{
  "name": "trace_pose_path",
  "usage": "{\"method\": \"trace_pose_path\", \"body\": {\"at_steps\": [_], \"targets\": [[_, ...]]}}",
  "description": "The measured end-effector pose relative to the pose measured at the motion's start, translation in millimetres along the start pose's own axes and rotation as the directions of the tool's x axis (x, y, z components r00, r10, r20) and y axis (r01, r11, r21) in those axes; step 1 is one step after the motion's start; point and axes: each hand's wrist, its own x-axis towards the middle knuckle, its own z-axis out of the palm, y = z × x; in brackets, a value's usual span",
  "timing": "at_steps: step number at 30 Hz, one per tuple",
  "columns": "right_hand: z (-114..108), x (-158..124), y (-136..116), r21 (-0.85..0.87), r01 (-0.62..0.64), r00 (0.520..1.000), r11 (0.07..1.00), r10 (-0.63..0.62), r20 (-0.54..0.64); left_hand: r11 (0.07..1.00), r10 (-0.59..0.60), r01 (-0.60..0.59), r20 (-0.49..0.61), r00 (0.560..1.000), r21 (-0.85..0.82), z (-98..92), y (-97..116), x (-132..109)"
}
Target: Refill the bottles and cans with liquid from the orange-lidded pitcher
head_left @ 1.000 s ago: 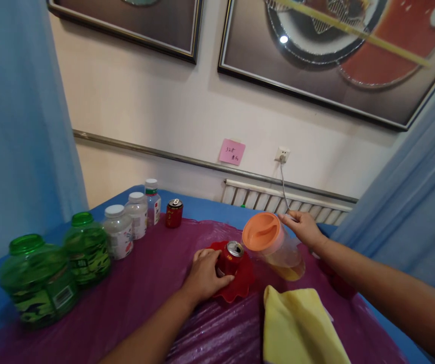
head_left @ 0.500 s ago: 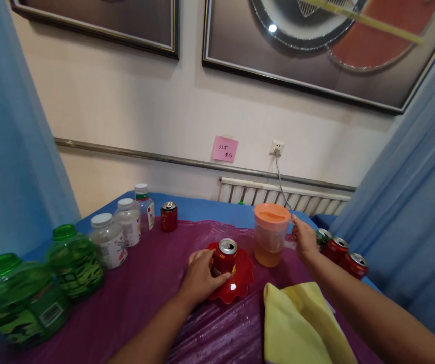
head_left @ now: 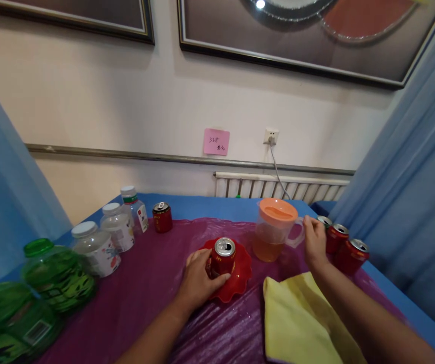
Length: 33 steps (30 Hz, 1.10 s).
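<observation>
My left hand (head_left: 201, 277) is closed round the side of a red drink can (head_left: 223, 260), which stands upright with its top opened. Under the can lies a red scalloped plate (head_left: 243, 270). To its right is a clear plastic pitcher (head_left: 268, 242) with an orange lid and amber liquid in its lower part; it looks slightly tilted. My right hand (head_left: 315, 240) has its fingers curled at the outer side of the pitcher's handle, and part of the grip is hidden. A folded yellow cloth (head_left: 296, 318) lies in front of the pitcher.
Green jars (head_left: 56, 278), white-capped bottles (head_left: 121, 230) and another red can (head_left: 162, 218) line the left. Several cans (head_left: 350, 257) stand at the right, close to my right wrist. Purple plastic sheeting (head_left: 141, 298) covers much of the blue table (head_left: 202, 205).
The view has shifted to the right. The pitcher has moved a little right and turned, so its handle shows more. My left hand stays on the can.
</observation>
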Motion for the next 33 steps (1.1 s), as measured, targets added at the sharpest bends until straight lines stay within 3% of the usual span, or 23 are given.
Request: {"method": "trace_pose_path", "body": {"at_steps": [2,3,5,7,10,14,18,21,24,29,33], "targets": [[-3,-21,-14,-0.019,0.137,0.988,0.99,-0.138,-0.065,1.0,0.003,-0.003,0.012,1.0,0.001,-0.7,0,0],[-3,-36,-21,-0.021,0.211,0.977,0.977,-0.212,-0.032,1.0,0.007,-0.007,0.016,1.0,0.001,-0.8,0,0],[2,-73,-35,0.014,0.383,0.897,0.923,-0.376,0.231,1.0,0.02,-0.02,0.018,1.0,-0.002,-0.2,-2,0],[13,-110,-44,0.014,0.368,0.808,0.93,-0.328,0.49,0.999,0.038,-0.038,0.018,0.999,-0.003,1.6,-5,-1],[37,-148,-52,-0.058,0.247,0.716,0.967,-0.142,0.684,0.996,0.09,-0.09,0.016,0.996,-0.005,4.9,-9,-1],[64,-156,-57,-0.158,0.127,0.661,0.979,0.035,0.749,0.991,0.131,-0.131,0.022,0.991,0.023,6.6,-11,1],[76,-145,-68,-0.123,0.083,0.629,0.989,0.044,0.776,0.992,0.112,-0.112,0.013,0.994,0.056,7.7,-16,5],[68,-136,-76,-0.105,0.062,0.68,0.992,0.035,0.732,0.989,0.144,-0.143,-0.024,0.989,0.041,10.9,-25,10],[41,-123,-78,-0.057,0.032,0.761,0.998,0.013,0.649,0.984,0.177,-0.173,-0.08,0.981,0.051,13.0,-33,15],[-42,-87,-57,-0.116,0.072,0.905,0.991,-0.015,0.426,0.983,0.176,-0.167,-0.147,0.973,0.075,10.5,-36,22],[-114,-51,-17,-0.303,-0.012,0.992,0.953,0.05,0.117,0.98,0.187,-0.17,-0.192,0.964,0.099,9.0,-38,26]]}}
